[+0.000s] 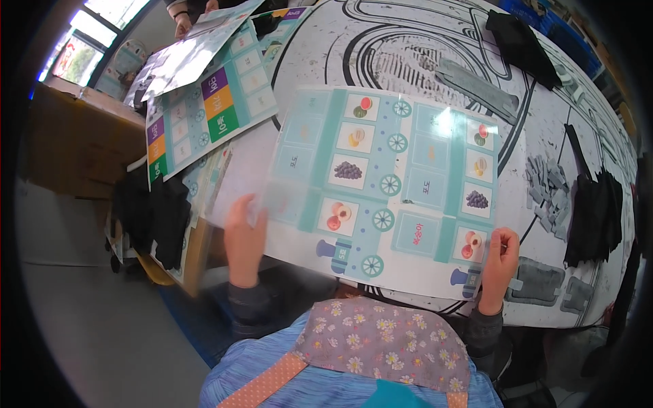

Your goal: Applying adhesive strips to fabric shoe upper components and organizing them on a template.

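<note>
A glossy fruit-train sheet (377,204) lies between a person's two hands, its boxes carrying short Korean words in red, yellow and dark print. The right hand (500,265) pinches its near right edge; the left hand (245,239) blurs by the near left corner, its grip impossible to tell. Beyond the left hand, a glare-washed sheet (197,58) partly covers lettered boards (219,98). Grey scraps (549,194) and black cloth (593,221) lie right of the right hand.

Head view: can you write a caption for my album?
Right hand at the corner of a fruit sheet, left hand blurred nearby.
</note>
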Action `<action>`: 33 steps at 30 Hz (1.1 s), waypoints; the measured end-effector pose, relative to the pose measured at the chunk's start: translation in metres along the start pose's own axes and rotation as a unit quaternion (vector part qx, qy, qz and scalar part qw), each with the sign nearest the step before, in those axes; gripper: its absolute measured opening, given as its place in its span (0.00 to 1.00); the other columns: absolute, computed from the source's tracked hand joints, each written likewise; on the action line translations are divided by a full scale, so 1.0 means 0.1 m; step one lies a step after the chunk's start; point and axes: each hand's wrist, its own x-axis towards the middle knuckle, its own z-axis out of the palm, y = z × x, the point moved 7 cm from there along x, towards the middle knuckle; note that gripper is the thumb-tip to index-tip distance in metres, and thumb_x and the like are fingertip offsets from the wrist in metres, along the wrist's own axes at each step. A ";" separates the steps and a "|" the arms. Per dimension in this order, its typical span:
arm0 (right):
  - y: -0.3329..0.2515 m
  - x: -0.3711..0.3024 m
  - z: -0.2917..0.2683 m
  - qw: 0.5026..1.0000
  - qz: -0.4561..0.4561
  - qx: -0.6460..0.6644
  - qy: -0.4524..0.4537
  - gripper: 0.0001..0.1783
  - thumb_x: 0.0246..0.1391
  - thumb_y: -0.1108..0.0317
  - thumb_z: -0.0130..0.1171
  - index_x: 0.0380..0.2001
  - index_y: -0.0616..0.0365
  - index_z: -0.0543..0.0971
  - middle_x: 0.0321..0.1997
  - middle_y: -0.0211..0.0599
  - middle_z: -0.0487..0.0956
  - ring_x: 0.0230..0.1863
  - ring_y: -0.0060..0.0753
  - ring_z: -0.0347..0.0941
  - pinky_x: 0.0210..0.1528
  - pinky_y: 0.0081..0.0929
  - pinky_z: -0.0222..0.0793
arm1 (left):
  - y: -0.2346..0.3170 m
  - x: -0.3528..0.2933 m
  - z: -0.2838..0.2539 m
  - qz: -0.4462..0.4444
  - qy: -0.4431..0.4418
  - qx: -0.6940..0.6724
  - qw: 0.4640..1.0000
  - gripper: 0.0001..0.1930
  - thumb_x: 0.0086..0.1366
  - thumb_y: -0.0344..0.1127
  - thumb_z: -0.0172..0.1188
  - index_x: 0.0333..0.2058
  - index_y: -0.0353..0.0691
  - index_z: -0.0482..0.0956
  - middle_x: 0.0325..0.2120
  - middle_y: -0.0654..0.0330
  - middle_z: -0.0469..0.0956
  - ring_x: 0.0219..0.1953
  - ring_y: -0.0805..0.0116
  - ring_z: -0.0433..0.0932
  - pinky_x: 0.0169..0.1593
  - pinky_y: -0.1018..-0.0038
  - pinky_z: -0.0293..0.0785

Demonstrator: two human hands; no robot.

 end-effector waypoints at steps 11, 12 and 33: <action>0.10 0.03 -0.04 0.995 0.101 -0.009 -0.019 0.08 0.61 0.71 0.58 0.43 0.58 0.76 0.29 0.26 0.75 0.28 0.17 0.68 0.33 0.18 0.66 | -0.64 -0.12 0.22 -0.184 -0.200 -0.172 0.947 0.25 0.68 0.42 0.59 0.55 0.28 0.70 0.49 0.41 0.76 0.53 0.51 0.75 0.56 0.64 0.68; 0.14 0.02 -0.05 0.993 0.114 0.016 -0.028 0.08 0.61 0.71 0.58 0.43 0.58 0.76 0.28 0.25 0.74 0.28 0.16 0.68 0.33 0.18 0.66 | -0.62 -0.14 0.22 -0.190 -0.227 -0.227 0.928 0.27 0.68 0.41 0.59 0.58 0.27 0.67 0.54 0.40 0.74 0.57 0.50 0.73 0.60 0.65 0.66; 0.14 0.01 0.03 0.982 0.110 0.153 -0.016 0.09 0.66 0.66 0.55 0.45 0.56 0.73 0.32 0.27 0.72 0.29 0.15 0.67 0.30 0.17 0.64 | -0.80 -0.27 0.00 -0.115 -0.073 -0.514 0.847 0.30 0.69 0.21 0.49 0.68 0.39 0.58 0.63 0.53 0.66 0.60 0.60 0.71 0.63 0.65 0.67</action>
